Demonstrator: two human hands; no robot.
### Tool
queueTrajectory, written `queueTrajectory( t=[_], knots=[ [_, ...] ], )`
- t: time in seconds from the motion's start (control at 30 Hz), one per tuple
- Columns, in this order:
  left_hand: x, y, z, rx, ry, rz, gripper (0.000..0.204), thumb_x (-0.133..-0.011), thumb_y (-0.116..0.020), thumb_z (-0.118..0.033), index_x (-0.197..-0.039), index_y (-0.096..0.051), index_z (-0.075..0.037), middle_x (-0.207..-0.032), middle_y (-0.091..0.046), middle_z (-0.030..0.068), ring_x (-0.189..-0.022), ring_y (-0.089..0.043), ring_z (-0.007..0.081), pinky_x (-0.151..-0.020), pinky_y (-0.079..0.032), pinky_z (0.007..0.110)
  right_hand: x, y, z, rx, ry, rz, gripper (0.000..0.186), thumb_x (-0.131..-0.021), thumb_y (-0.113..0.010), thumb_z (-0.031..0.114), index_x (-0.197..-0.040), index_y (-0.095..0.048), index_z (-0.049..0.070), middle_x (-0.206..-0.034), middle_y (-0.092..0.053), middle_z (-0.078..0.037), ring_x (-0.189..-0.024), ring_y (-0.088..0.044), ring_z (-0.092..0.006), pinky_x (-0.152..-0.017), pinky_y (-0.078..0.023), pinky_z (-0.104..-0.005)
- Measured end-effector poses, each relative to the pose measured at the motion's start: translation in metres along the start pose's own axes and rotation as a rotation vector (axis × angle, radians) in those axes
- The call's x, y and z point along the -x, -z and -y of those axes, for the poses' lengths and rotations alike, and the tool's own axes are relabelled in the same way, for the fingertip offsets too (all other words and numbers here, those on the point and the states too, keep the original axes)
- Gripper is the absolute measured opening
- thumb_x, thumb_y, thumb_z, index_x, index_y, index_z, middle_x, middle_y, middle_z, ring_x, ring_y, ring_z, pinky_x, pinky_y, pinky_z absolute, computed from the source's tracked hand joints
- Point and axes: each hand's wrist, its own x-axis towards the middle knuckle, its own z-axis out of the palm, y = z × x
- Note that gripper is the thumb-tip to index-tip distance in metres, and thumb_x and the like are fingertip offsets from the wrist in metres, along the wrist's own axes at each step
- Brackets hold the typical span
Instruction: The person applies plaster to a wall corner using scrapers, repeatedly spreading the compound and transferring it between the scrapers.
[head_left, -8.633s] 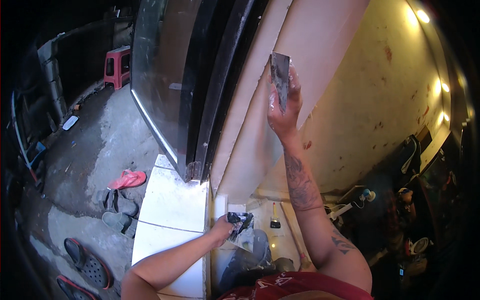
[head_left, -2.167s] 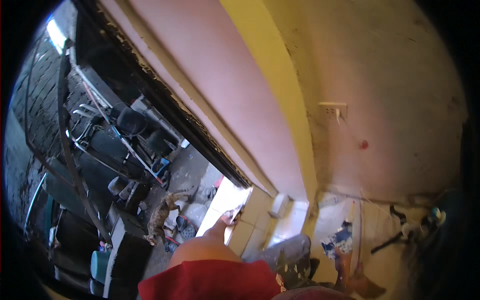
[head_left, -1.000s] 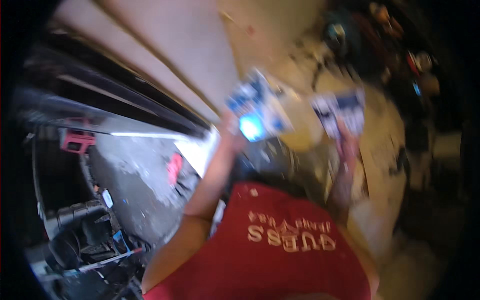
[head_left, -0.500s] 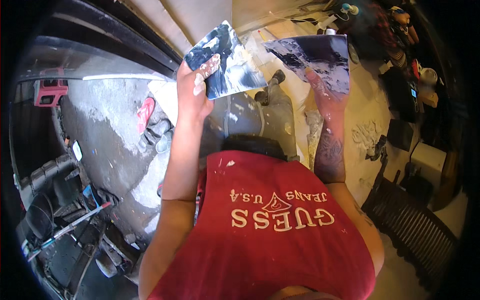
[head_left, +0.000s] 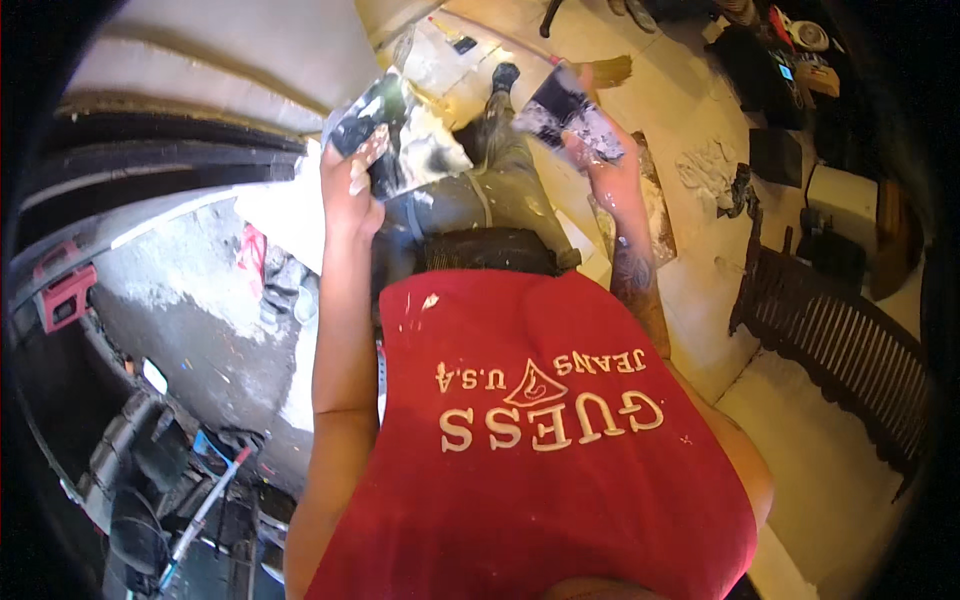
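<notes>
Gripping left hand [head_left: 350, 195]: I see it clasp a smeared plate [head_left: 418, 150], eleven o'clock.
Right hand [head_left: 610, 180]: clasps a second plate [head_left: 560, 105], one o'clock.
Brush [head_left: 463, 44]: twelve o'clock.

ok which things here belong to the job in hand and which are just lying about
Likely the job:
- larger smeared plate, left hand
- smaller smeared plate, right hand
- perhaps the paintbrush on the floor

Apparently lying about:
- pink stool
- pink flip-flop
- dark slatted furniture

Shirt [head_left: 545, 505]: red, sleeveless, pale lettering [head_left: 553, 432]
Trousers [head_left: 520, 190]: grey, pale-flecked
Left hand [head_left: 352, 190]: smeared whitish
Tattoo [head_left: 630, 266]: dark, below right hand [head_left: 608, 168]
</notes>
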Motion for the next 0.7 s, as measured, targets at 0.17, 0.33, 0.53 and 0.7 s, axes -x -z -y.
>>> queueTrajectory(
  t=[0.17,0.33,0.53,0.7],
  knots=[
    [-0.006,0.004,0.004,0.050,-0.001,0.043,0.025,-0.074,-0.043,0.006,-0.097,-0.048,0.001,-0.087,-0.056,0.0082,-0.076,-0.055,0.0147,-0.070,-0.045,0.025,-0.005,-0.008,0.032,0.429,0.463,0.180,0.037,-0.069,-0.051,-0.005,-0.104,-0.051,0.007,-0.099,-0.054,-0.013,-0.093,-0.052,-0.0273,-0.078,-0.040,-0.0302],
    [-0.004,-0.007,-0.001,-0.005,-0.026,0.115,0.026,-0.071,-0.049,0.008,-0.096,-0.050,0.004,-0.087,-0.057,0.0091,-0.075,-0.056,0.0152,-0.068,-0.045,0.025,-0.001,-0.013,0.046,0.657,0.545,0.223,0.059,-0.060,-0.049,-0.009,-0.113,-0.043,0.016,-0.103,-0.049,-0.009,-0.092,-0.050,-0.0290,-0.075,-0.041,-0.0348],
    [-0.016,-0.015,-0.008,-0.242,-0.149,0.151,0.020,-0.072,-0.050,0.004,-0.091,-0.051,0.006,-0.084,-0.058,0.0098,-0.072,-0.056,0.0159,-0.063,-0.046,0.025,-0.002,-0.030,0.033,0.897,0.596,0.393,0.057,-0.060,-0.049,-0.008,-0.110,-0.047,0.019,-0.094,-0.049,-0.009,-0.082,-0.052,-0.0276,-0.068,-0.043,-0.0351],
    [-0.036,-0.009,-0.012,-0.437,-0.210,0.055,0.015,-0.071,-0.052,0.000,-0.085,-0.054,0.005,-0.076,-0.058,0.0079,-0.063,-0.054,0.0126,-0.055,-0.043,0.023,-0.016,-0.053,0.020,1.012,0.527,0.461,0.064,-0.059,-0.050,-0.010,-0.115,-0.044,0.021,-0.106,-0.047,-0.009,-0.095,-0.049,-0.0281,-0.079,-0.040,-0.0365]
  ],
)
